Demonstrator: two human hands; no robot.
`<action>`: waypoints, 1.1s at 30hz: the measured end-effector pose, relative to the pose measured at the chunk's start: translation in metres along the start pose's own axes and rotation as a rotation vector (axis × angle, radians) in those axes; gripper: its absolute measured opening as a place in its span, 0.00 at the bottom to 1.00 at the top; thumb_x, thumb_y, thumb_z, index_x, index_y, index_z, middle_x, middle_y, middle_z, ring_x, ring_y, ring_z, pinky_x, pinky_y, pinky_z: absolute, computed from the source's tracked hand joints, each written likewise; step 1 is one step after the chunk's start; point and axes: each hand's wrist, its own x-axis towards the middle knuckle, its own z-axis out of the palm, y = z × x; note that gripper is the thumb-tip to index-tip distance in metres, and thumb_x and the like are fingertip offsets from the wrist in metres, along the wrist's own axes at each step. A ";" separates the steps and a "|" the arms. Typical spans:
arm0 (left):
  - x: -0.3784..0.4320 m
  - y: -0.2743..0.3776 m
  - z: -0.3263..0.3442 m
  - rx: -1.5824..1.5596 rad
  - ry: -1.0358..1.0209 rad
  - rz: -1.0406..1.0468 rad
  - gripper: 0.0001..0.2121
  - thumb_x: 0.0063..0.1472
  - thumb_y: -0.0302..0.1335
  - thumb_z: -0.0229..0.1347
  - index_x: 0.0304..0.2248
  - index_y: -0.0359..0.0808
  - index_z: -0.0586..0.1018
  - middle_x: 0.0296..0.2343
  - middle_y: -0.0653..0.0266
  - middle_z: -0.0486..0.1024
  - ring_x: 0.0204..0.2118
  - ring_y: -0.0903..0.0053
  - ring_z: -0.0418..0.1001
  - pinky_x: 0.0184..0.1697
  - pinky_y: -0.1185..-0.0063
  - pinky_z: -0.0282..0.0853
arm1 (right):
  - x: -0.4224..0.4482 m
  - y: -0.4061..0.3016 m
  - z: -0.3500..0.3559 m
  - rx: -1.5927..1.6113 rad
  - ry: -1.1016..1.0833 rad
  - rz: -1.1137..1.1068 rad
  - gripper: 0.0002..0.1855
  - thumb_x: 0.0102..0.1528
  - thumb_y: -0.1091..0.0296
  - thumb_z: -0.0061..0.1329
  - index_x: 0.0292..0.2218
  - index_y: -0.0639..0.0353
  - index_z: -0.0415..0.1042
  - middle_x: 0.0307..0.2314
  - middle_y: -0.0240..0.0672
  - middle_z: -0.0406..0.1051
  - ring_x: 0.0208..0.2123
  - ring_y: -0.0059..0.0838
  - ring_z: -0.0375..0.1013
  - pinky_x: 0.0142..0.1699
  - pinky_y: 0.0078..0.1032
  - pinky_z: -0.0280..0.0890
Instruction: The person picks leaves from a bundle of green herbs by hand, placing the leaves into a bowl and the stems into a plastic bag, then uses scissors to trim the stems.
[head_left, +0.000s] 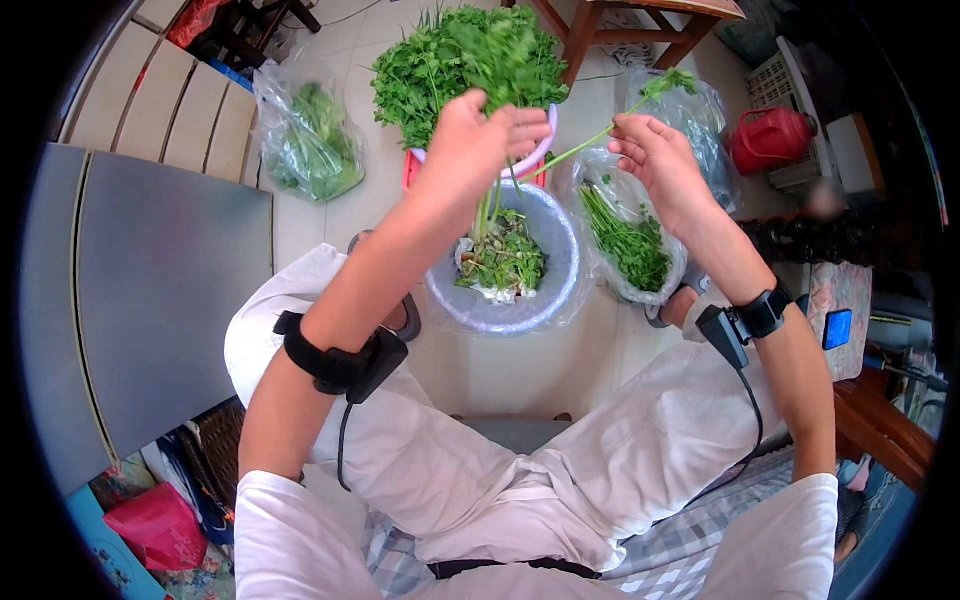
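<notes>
My left hand (484, 139) is above a lined waste bin, holding a bunch of leafy green herb stems (491, 202). The stems hang below the palm, and the leaves above it are blurred by motion. Between the thumb and fingers of my right hand (652, 150) is one long thin stem (574, 152), its leafy tip up and to the right. Under both hands stands the round waste bin (566, 296) in a clear liner, with plant scraps (514, 259) and white paper-like bits inside. A large heap of leafy herbs (420, 82) sits behind it in a purple-rimmed basin (541, 154).
Right of the bin, an open plastic bag (679, 270) holds herb bunches. Another bag of greens (315, 142) lies on the left. A wooden stool (581, 41), a red thermos jug (771, 141) and a phone (837, 330) are farther out. A grey panel (176, 285) borders the left.
</notes>
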 end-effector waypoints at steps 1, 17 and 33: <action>0.002 0.006 -0.003 -0.012 0.051 0.015 0.16 0.69 0.25 0.42 0.51 0.23 0.62 0.46 0.49 0.75 0.47 0.71 0.76 0.47 0.80 0.74 | 0.002 0.000 0.000 0.000 0.001 0.000 0.09 0.59 0.65 0.50 0.37 0.60 0.72 0.31 0.27 0.73 0.34 0.17 0.73 0.37 0.18 0.65; 0.013 0.051 -0.048 -0.214 0.095 0.237 0.15 0.69 0.21 0.39 0.51 0.18 0.57 0.50 0.39 0.69 0.51 0.61 0.73 0.54 0.76 0.73 | 0.112 0.043 0.058 -0.418 0.058 -0.389 0.09 0.56 0.68 0.55 0.34 0.66 0.74 0.23 0.32 0.76 0.24 0.21 0.78 0.30 0.20 0.68; 0.008 0.058 -0.082 -0.472 0.135 0.139 0.12 0.67 0.20 0.44 0.47 0.21 0.63 0.47 0.44 0.71 0.49 0.64 0.74 0.53 0.76 0.72 | 0.181 0.122 0.070 -0.699 0.037 -0.333 0.11 0.53 0.68 0.55 0.33 0.69 0.76 0.22 0.37 0.78 0.23 0.25 0.78 0.31 0.24 0.71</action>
